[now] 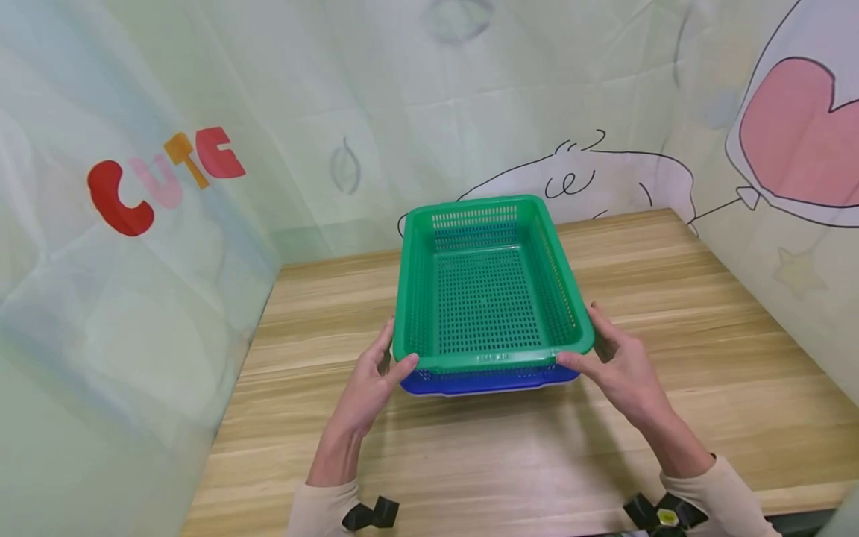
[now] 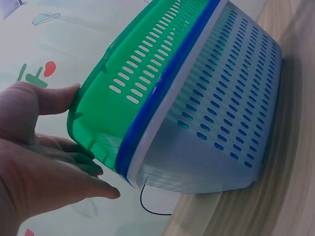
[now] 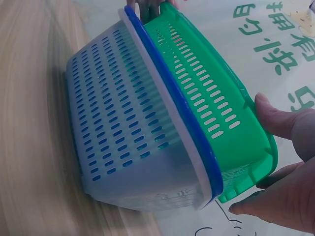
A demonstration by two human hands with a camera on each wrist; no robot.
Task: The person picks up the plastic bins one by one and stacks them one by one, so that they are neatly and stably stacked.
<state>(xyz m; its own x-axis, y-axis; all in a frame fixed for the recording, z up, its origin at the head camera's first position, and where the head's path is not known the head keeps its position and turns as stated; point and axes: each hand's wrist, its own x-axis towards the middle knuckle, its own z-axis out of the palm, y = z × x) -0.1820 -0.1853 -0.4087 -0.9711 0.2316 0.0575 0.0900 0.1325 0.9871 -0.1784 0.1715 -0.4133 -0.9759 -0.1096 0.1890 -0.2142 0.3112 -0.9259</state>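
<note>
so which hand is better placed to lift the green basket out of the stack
Neither clearly; probably both. The left hand and right hand each grip a near corner of the green basket, thumbs on its rim, above the blue basket. If only one, the right, whose fingers seem to reach further along the side.

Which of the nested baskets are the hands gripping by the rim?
The green basket, the top one: the left hand and right hand grip it, above the blue basket and white basket.

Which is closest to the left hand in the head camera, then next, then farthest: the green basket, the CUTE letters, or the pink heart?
1. Green basket: the left hand grips its near corner.
2. CUTE letters: left wall.
3. Pink heart: far right wall.
</note>
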